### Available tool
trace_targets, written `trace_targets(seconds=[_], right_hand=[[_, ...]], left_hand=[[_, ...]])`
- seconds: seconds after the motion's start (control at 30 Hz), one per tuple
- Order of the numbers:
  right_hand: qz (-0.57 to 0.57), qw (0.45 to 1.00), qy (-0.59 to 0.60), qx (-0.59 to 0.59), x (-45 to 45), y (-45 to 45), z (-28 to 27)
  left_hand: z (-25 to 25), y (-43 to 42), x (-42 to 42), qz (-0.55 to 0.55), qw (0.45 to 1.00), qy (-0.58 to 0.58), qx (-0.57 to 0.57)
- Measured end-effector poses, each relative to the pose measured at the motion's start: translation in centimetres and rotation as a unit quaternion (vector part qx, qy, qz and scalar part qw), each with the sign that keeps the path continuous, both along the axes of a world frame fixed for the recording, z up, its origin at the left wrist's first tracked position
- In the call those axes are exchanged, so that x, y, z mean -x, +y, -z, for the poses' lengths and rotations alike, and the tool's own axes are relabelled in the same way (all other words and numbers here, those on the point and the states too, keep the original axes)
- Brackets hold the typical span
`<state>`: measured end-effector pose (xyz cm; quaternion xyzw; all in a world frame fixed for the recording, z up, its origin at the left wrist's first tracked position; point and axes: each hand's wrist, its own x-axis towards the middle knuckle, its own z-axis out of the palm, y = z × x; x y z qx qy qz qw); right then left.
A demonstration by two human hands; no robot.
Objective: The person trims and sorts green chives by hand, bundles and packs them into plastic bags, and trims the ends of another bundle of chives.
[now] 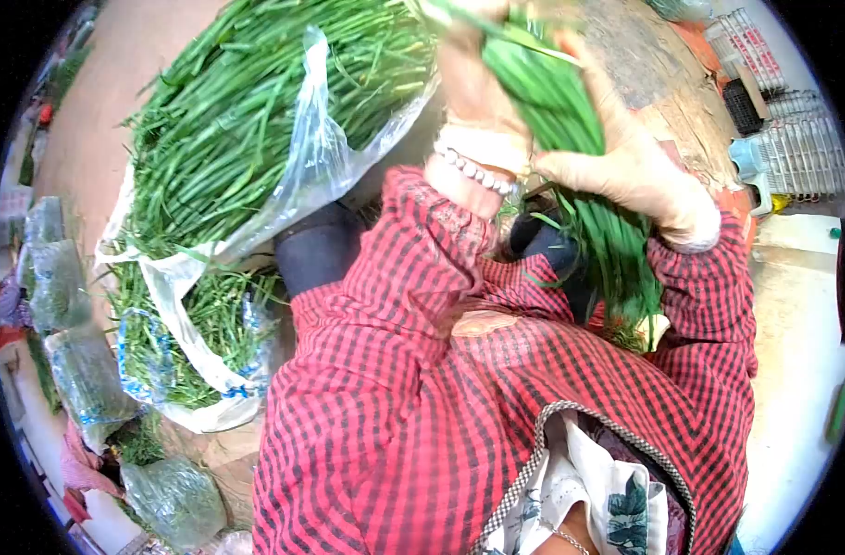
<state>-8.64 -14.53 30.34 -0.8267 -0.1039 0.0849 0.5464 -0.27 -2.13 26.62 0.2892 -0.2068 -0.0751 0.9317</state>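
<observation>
A bunch of long green chives [552, 102] is gripped in my right hand [617, 176]. The thumb lies across the near side and the fingers go round the far side. Its leaves droop below the wrist towards my lap. My left hand [478, 88], with a beaded bracelet at the wrist, is at the upper end of the bunch. Its fingers are blurred and partly cut off by the top edge, so their grip does not show. Loose pale stalks cross near them. A large heap of chives [265, 120] lies to the left on clear plastic sheeting [316, 139].
A white plastic bag [200, 421] of green trimmings stands below the heap. Several filled plastic bags [89, 379] line the far left. Cardboard [626, 65] covers the floor ahead. Plastic crates [797, 153] and a light blue container [746, 162] stand at right.
</observation>
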Motion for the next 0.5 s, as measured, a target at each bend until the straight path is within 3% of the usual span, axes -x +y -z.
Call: trace_targets(seconds=[0.03, 0.07, 0.1, 0.13, 0.2, 0.23, 0.3, 0.33, 0.4, 0.43, 0.47, 0.5], right_hand=[[0.007, 0.998, 0.065, 0.004, 0.2, 0.1, 1.1], [0.023, 0.98, 0.197, 0.015, 0.2, 0.0, 1.6], [0.002, 0.964, 0.258, 0.061, -0.6, -1.7, 5.6], [-0.04, 0.941, 0.279, 0.188, -1.2, -2.3, 7.0], [-0.087, 0.886, 0.341, 0.304, -2.7, -2.1, 9.4], [-0.092, 0.884, 0.341, 0.307, -3.3, -2.0, 10.9], [-0.209, 0.785, 0.448, 0.374, -5.7, -0.6, 15.7], [-0.3, 0.794, 0.448, 0.282, -6.4, -1.8, 21.1], [-0.27, 0.737, 0.58, 0.219, -7.7, 0.2, 22.4], [-0.318, 0.637, 0.544, 0.444, -9.0, 2.8, 22.4], [-0.343, 0.6, 0.533, 0.489, -10.1, 3.5, 24.2], [-0.354, 0.592, 0.524, 0.499, -10.4, 3.6, 25.6]], left_hand=[[3.2, -0.2, 0.2, 0.159, 0.926, 0.285, 0.189], [8.2, -1.6, 0.4, 0.094, 0.924, 0.346, 0.131], [10.4, -2.0, 1.8, 0.046, 0.903, 0.414, 0.101], [14.3, -2.2, 2.5, 0.15, 0.855, 0.482, 0.12], [19.3, -2.0, 4.8, 0.21, 0.791, 0.565, 0.104], [20.8, -1.6, 6.0, 0.237, 0.789, 0.565, 0.049], [25.3, -0.3, 7.7, 0.302, 0.769, 0.563, 0.025], [29.0, -1.1, 8.9, 0.3, 0.758, 0.577, 0.041], [31.4, -1.4, 10.3, 0.325, 0.714, 0.609, 0.121], [32.4, -1.5, 10.6, 0.414, 0.642, 0.619, 0.181], [33.3, -1.5, 10.8, 0.404, 0.734, 0.54, 0.079], [32.9, -1.3, 10.5, 0.396, 0.772, 0.497, 0.028]])
